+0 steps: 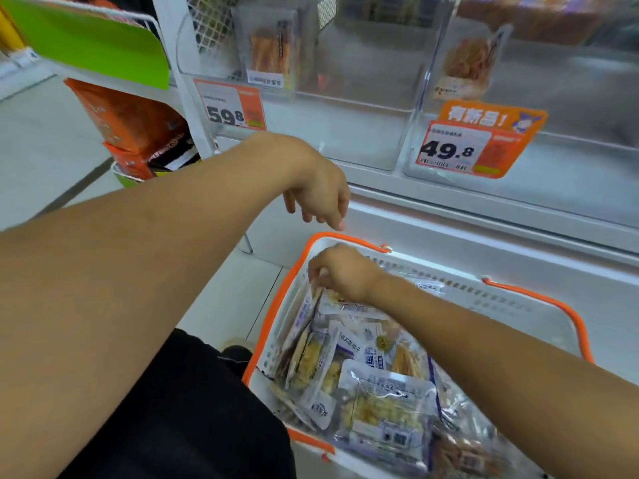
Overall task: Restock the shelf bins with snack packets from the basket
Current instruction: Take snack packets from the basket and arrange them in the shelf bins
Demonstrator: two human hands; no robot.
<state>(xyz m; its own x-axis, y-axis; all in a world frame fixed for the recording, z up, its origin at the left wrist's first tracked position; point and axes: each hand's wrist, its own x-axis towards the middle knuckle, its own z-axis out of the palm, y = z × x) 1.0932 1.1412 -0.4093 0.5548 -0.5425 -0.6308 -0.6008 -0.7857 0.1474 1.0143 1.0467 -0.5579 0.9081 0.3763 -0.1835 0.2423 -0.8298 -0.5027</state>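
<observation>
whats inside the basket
The basket holds a heap of clear snack packets; the right hand reaches among them. Lower layers and the basket floor are covered.

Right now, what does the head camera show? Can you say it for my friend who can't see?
A person's right hand reaches into a white basket full of snack packets and pinches one at the basket's far left. The left hand hangs loosely above, holding nothing. Behind are clear shelf bins, nearly empty, with price tags reading 59.8 and 49.8.

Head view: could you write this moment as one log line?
left hand: idle above basket | right hand: fingers pinching snack packet | bins: nearly empty
</observation>
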